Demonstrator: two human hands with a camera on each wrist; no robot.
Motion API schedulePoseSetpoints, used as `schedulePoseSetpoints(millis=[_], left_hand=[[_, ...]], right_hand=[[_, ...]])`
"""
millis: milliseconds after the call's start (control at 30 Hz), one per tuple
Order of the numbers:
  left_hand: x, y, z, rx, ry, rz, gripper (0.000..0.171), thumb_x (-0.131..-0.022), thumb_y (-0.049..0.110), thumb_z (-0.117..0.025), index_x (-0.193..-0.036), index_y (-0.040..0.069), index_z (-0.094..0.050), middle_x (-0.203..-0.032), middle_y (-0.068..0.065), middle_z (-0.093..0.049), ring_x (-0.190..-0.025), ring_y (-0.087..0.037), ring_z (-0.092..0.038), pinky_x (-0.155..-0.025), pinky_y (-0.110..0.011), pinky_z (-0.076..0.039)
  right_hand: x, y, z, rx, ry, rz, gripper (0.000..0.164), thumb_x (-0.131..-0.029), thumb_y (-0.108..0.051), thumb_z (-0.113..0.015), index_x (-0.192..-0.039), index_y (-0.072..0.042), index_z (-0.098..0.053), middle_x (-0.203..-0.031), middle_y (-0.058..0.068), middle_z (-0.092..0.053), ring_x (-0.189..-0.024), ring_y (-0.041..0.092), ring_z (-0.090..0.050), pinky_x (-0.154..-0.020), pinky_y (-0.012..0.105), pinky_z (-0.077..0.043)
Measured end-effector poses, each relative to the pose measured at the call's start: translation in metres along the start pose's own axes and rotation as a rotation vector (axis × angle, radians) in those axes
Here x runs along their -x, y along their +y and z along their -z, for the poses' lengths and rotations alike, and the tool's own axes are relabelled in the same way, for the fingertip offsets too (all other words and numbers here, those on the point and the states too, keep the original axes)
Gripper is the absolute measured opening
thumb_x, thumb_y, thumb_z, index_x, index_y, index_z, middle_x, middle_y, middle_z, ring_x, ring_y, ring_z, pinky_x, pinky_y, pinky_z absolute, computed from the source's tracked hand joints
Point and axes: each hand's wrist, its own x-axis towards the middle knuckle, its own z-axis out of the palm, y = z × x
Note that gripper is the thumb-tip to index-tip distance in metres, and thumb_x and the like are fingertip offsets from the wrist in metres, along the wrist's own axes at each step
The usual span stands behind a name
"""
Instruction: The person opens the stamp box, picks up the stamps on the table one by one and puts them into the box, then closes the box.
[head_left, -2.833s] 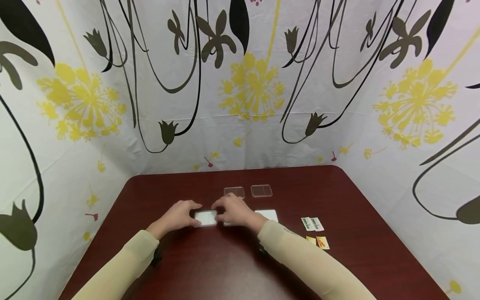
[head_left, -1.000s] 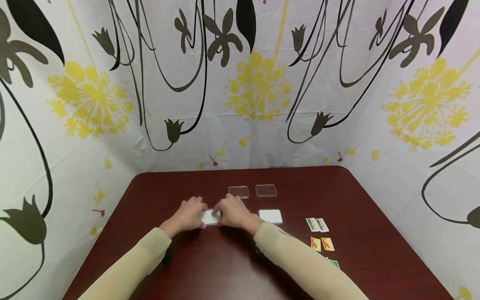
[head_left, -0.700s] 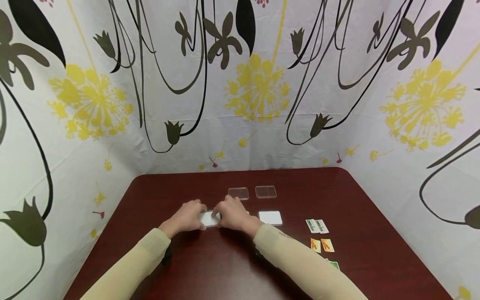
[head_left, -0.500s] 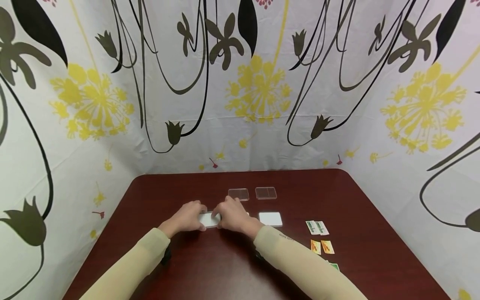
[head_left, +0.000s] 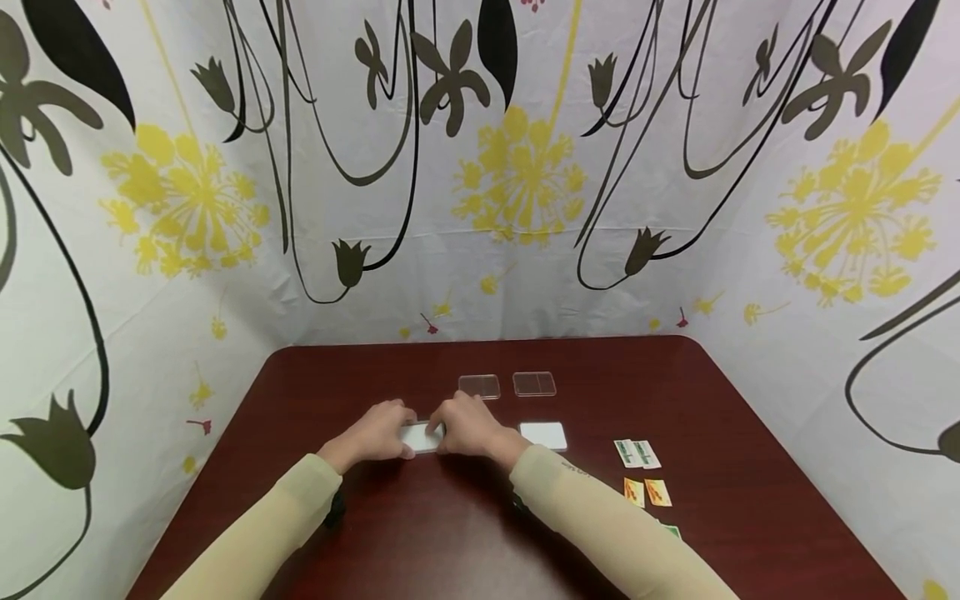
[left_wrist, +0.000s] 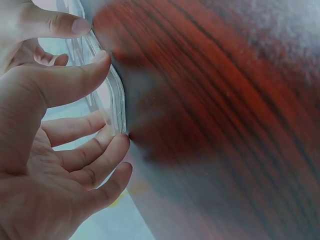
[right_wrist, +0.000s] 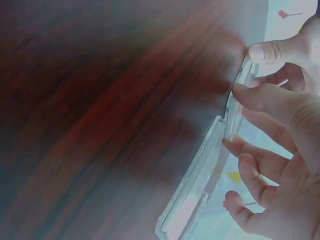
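A flat clear plastic case (head_left: pixel 422 437) with a white face lies near the middle of the table, between my hands. My left hand (head_left: pixel 377 431) grips its left end, thumb on the near edge and fingers at the far edge. My right hand (head_left: pixel 471 427) holds the right end the same way, with a finger over the top face. Close up in the left wrist view, the case (left_wrist: pixel 118 97) shows layered clear edges. In the right wrist view, another clear case (right_wrist: pixel 192 182) with white inside lies beside the held case (right_wrist: pixel 231 112). Fingers hide parts of the held case.
Two clear plastic lids or trays (head_left: pixel 535 384) lie behind the hands. A white-faced case (head_left: pixel 543 435) is right of my right hand. Farther right are small white-and-green cards (head_left: pixel 637 454) and orange cards (head_left: pixel 657 492). My right sleeve partly covers a green card (head_left: pixel 671 529).
Since the earliest frame, both hands have come closer together on the case, and a right finger has moved over its top. During the last second the hands hardly move; the view shifts slightly.
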Motion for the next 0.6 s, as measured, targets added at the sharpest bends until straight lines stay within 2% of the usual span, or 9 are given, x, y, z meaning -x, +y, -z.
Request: schedulePoseSetpoints(millis=[267,600], left_hand=[[-0.0006,-0.0009,0.0027,0.019,-0.019,-0.025,0.042,-0.08,0.025,-0.088,-0.114,0.007,-0.072,-0.099,-0.003,-0.062,-0.08,-0.016,-0.052,-0.073,-0.037,-0.048],[-0.0002,0.0013,0.0083,0.068,-0.047,-0.021,0.039,-0.082,0.023,-0.086,-0.116,0.007,-0.072,-0.102,-0.004,-0.061,-0.082,-0.016,-0.052,-0.073,-0.038,-0.048]], right_hand=[[0.0004,0.0004,0.0042,-0.031,-0.036,-0.001,0.029,-0.076,-0.027,-0.088,-0.103,-0.028,-0.081,-0.098,-0.009,-0.072,-0.085,0.013,-0.052,-0.078,0.045,-0.045],[0.0001,0.0057,0.0059,-0.033,-0.042,0.015,0.028,-0.076,-0.029,-0.086,-0.104,-0.03,-0.081,-0.099,-0.01,-0.072,-0.085,0.013,-0.052,-0.075,0.041,-0.044]])
